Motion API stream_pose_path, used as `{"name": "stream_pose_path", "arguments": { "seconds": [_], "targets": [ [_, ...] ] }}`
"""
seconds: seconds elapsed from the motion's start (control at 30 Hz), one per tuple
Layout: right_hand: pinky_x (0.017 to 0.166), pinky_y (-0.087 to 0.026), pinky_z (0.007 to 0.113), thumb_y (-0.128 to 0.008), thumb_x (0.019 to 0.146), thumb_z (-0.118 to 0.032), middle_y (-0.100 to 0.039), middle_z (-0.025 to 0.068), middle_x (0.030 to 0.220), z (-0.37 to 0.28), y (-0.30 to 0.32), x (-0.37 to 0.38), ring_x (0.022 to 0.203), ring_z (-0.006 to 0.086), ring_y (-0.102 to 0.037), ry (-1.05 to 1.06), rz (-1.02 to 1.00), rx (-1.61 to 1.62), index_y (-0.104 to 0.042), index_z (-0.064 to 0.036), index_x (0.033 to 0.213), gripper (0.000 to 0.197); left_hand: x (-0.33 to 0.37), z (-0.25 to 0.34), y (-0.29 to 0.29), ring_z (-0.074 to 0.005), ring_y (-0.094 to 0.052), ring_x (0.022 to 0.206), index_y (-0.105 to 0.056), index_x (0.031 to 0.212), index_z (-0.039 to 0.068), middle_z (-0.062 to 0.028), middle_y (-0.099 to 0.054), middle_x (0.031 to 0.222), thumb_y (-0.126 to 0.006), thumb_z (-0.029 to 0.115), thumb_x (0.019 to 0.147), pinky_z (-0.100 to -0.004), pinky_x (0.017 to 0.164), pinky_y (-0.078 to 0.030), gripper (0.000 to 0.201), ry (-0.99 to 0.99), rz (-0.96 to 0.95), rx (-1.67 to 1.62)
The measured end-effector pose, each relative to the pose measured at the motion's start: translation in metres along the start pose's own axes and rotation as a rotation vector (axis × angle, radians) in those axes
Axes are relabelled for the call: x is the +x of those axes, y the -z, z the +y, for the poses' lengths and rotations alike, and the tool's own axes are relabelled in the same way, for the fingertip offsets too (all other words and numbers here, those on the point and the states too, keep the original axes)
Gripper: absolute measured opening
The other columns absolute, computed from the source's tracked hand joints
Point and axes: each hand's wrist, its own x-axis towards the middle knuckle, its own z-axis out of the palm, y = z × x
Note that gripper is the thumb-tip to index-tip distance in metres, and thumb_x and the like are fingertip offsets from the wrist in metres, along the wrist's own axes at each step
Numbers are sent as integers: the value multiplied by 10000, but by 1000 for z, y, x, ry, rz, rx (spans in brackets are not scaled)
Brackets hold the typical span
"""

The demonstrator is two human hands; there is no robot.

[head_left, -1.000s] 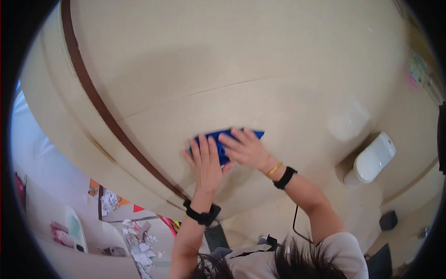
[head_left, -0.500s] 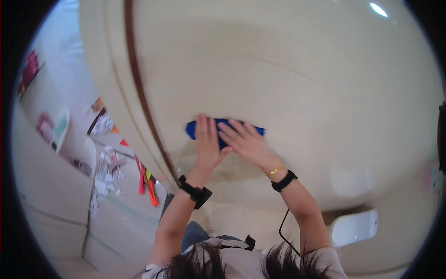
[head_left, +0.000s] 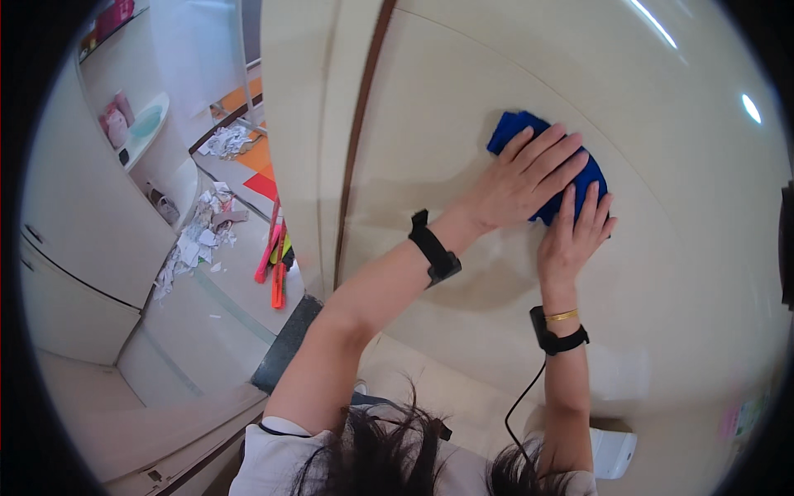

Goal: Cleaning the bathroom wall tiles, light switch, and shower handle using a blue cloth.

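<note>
A blue cloth [head_left: 594, 172] lies against a glossy cream panel [head_left: 463, 91], bunched in folds. My left hand [head_left: 529, 178] presses flat on the cloth's left and middle part, fingers stretched out. Lower and to the right, my right hand [head_left: 575, 236] rests its spread fingertips on the cloth's lower right edge. Neither hand is curled around the fabric. Black straps sit on both wrists, and a gold bracelet [head_left: 562, 316] is on the right one. The cloth's middle is hidden beneath the fingers.
A dark brown strip [head_left: 356, 157] edges the panel on the left. Past it, torn paper scraps [head_left: 198, 231] and pink and orange objects [head_left: 279, 281] lie on the floor beside a white cabinet [head_left: 91, 190]. A white, rounded fixture [head_left: 614, 453] shows at lower right.
Both hands have moved up and to the right across the panel together with the blue cloth. The view has shifted, so more of the room at left shows.
</note>
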Motion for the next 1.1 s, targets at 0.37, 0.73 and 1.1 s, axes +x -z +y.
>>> {"name": "stream_pose_path", "arguments": {
  "seconds": [0.37,0.73,1.1],
  "targets": [
    [966,-246,449,-489,808,-157,-376,61,1327,-81,-43,-95,1178,277,-372,255,-351,256,-446,-133,1242,437,-182,-2,14,-302,-252,1267,-395,1260,106,-133,-289,1356,-623,202,744,-513,1006,-193,572,502,-347,39],
    [1023,-151,474,-492,802,-123,-394,112,1317,-77,-28,16,1235,351,-308,-92,19,158,-499,-133,1207,406,-43,-55,35,-288,-203,1288,-360,1294,125,-118,-234,1390,-615,239,728,-508,1016,-144,631,136,-241,55],
    [1023,-145,442,-534,769,-140,-409,65,1313,-81,-32,24,1235,310,-317,-110,89,173,-527,-196,1174,409,-34,-63,43,-337,-187,1297,-306,1321,73,-172,-219,1399,-443,272,826,-513,1021,-97,551,91,-333,153]
  ]
}}
